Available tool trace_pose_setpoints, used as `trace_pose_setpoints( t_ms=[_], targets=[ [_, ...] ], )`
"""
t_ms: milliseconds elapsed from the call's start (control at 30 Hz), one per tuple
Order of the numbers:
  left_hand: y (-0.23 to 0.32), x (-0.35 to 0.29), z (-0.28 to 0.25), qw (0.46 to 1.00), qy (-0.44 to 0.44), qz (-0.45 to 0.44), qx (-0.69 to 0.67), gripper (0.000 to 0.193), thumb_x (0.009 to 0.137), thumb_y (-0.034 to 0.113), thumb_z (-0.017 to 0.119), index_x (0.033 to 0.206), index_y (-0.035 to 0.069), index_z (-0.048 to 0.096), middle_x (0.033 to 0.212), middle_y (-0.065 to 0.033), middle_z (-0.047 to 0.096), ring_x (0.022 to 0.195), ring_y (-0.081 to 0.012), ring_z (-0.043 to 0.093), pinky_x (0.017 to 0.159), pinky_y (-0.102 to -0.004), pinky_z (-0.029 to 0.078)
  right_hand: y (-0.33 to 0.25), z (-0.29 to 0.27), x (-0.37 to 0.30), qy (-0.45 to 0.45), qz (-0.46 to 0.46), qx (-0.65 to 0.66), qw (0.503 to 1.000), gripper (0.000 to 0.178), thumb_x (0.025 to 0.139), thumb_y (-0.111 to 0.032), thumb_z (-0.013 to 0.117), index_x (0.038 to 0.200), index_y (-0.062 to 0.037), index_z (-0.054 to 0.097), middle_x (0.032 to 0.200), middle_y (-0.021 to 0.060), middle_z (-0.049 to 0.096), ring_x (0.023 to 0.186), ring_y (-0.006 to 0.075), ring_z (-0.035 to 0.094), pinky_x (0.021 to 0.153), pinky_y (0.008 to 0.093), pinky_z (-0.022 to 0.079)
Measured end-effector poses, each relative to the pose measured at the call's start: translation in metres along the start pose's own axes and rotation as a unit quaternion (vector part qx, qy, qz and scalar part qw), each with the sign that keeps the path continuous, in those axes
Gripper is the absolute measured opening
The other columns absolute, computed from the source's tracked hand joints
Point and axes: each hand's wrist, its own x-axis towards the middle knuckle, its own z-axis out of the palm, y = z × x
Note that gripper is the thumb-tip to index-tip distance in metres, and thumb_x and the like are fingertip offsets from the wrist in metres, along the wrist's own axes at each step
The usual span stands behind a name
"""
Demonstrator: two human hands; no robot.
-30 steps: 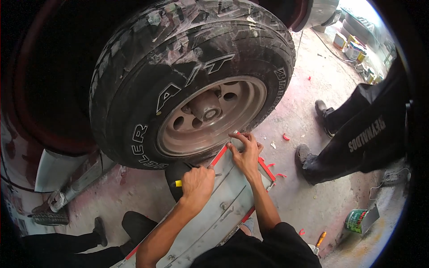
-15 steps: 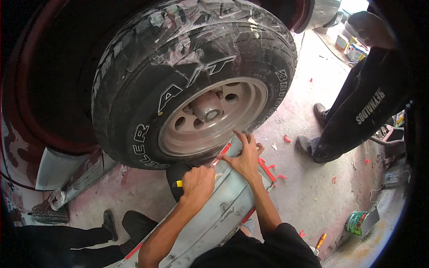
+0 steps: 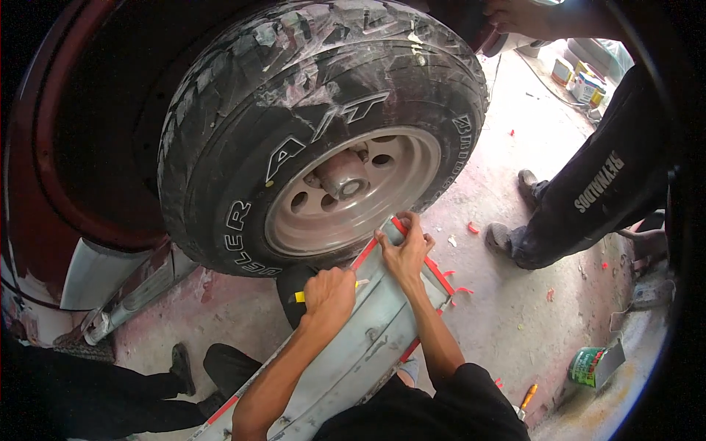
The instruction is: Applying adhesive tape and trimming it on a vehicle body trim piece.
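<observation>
The left hand (image 3: 329,292) is curled shut on a small yellow-tipped tool (image 3: 300,296), seemingly a blade, pressed to the long grey trim panel (image 3: 365,345) lying across the person's lap below the dusty tyre (image 3: 309,125). The right hand (image 3: 405,250) pinches red masking tape (image 3: 439,272) along the panel's smooth, curved upper end.

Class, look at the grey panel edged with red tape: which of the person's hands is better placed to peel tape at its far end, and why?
Probably the right hand: its fingers already pinch the red tape at the grey panel's far end. The left hand rests lower down.
</observation>
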Motion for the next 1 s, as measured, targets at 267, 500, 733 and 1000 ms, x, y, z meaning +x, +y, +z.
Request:
trace_pose_setpoints(
  t_ms=[267,500,733,1000],
  targets=[
    [-0.006,0.001,0.01,1.0,0.011,-0.007,-0.007,0.02,0.081,0.009,0.063,0.099,0.007,0.073,0.083,-0.02,0.07,0.079,-0.0392,0.071,0.067,-0.05,0.055,0.002,0.007,0.001,0.02,-0.004,-0.03,0.999,0.051,0.073,-0.03,0.082,0.111,-0.0092,0.056,0.1,0.0048,0.066,0.095,0.0238,0.06,0.094,0.0438,0.03],
    [-0.007,-0.002,0.012,0.999,0.02,-0.033,-0.011,0.023,0.085,0.013,0.064,0.105,0.012,0.073,0.083,-0.0197,0.071,0.081,-0.0387,0.071,0.069,-0.0494,0.055,0.005,-0.001,0.006,-0.001,0.002,0.027,1.0,0.054,0.075,-0.029,0.082,0.119,-0.0094,0.058,0.106,0.0102,0.065,0.107,0.0331,0.057,0.096,0.0511,0.039],
    [-0.013,-0.023,0.003,0.993,0.019,-0.059,-0.097,0.039,0.089,0.025,0.066,0.128,0.028,0.065,0.085,-0.0204,0.071,0.084,-0.0405,0.069,0.074,-0.0506,0.054,-0.019,-0.009,-0.026,-0.117,-0.25,-0.095,0.957,0.039,0.071,-0.04,0.084,0.101,-0.0174,0.075,0.126,0.0051,0.06,0.139,0.0414,0.032,0.117,0.0595,0.019],
    [-0.04,-0.072,0.018,0.915,0.116,-0.106,-0.371,0.029,0.092,0.021,0.065,0.12,0.016,0.059,0.089,-0.0162,0.07,0.083,-0.039,0.068,0.069,-0.0467,0.051,-0.024,-0.005,-0.02,-0.174,-0.228,-0.092,0.954,0.03,0.071,-0.041,0.084,0.087,-0.0164,0.077,0.114,0.0014,0.06,0.137,0.0397,0.034,0.118,0.0602,0.014]
  ],
)
